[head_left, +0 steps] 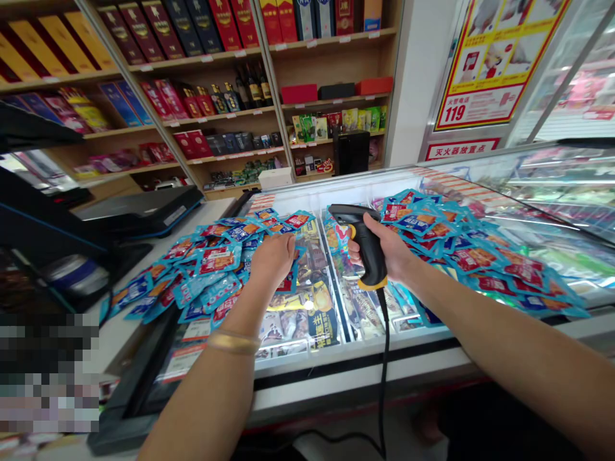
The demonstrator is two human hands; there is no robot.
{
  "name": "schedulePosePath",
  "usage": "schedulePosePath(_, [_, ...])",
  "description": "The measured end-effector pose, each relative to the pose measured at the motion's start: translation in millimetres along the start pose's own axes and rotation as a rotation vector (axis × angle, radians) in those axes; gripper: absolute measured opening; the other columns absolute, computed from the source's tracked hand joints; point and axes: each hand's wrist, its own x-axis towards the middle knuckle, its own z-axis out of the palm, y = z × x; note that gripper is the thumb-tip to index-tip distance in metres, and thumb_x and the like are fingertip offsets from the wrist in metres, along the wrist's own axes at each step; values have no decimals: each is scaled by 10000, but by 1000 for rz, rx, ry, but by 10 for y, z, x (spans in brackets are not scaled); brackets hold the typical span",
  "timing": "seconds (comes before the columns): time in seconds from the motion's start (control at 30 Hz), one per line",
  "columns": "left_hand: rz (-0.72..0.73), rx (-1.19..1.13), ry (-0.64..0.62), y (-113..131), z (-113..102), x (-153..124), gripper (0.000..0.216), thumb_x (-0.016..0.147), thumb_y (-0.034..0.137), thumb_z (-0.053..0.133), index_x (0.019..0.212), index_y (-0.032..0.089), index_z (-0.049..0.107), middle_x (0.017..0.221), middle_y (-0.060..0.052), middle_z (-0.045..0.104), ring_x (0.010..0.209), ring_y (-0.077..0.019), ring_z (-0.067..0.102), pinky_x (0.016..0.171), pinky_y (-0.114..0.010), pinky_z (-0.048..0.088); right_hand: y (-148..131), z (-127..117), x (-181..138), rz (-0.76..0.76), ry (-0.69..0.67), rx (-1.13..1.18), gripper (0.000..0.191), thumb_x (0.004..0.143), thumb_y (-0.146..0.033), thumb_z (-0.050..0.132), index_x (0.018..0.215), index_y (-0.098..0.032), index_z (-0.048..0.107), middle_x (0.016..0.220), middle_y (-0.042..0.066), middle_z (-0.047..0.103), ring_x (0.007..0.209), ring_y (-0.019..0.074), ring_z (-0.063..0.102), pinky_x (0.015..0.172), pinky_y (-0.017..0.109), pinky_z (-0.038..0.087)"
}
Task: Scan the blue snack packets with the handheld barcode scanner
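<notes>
My right hand (391, 250) is wrapped round the grip of a black and yellow barcode scanner (369, 253), whose head points left. A black cord (385, 358) hangs from its handle. My left hand (273, 259), a gold bangle on the wrist, is closed over the right side of a heap of blue snack packets (216, 259). Its fingertips are hidden, so what they grip cannot be made out. A blue and red packet (288, 280) shows just beside that hand. Another heap of such packets (461, 246) lies to the right, behind my right forearm.
Both heaps rest on a glass-topped freezer (343, 333) with packaged ice creams inside. A black device (139, 214) stands on the counter at left. Shelves (230, 115) of boxes and bottles line the back. A fire-safety poster (494, 70) hangs at right.
</notes>
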Motion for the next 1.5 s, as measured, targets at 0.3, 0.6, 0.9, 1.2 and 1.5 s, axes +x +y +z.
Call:
schedulePosePath(0.3, [-544,-1308,103,185,-68,9,257,867,423,511,833,184,601,703,-14,643,700,-163,659,691,-359,592,76,-11,7,-11,-12,9,384,783,-565,630,775,-190,549,582,6,535,528,132,458,514,249,400])
schedulePosePath(0.6, [-250,-967,53,273,96,-74,168,701,300,647,818,180,639,677,0,637,517,-168,621,465,-291,543,101,28,-11,26,-32,-91,425,810,-590,580,733,-171,569,573,16,537,524,123,450,512,241,390])
schedulePosePath(0.9, [-176,-614,-20,308,10,-106,158,788,346,534,807,192,563,741,-10,641,539,-171,661,421,-206,381,117,22,-5,35,-67,-87,450,742,-598,658,764,-157,570,573,-1,530,515,102,454,514,222,385])
schedulePosePath(1.2, [-172,-568,-31,328,0,-119,180,803,359,510,850,198,576,760,-25,652,555,-183,669,437,-221,358,101,41,-20,40,-60,-112,467,718,-608,681,756,-158,558,568,-7,542,507,97,468,520,221,388])
schedulePosePath(1.5, [-136,-456,28,314,1,-104,251,817,336,505,969,193,644,828,-48,707,671,-205,678,613,-261,468,85,54,-17,26,-65,-75,450,753,-605,645,755,-164,556,574,0,535,518,107,470,513,222,400])
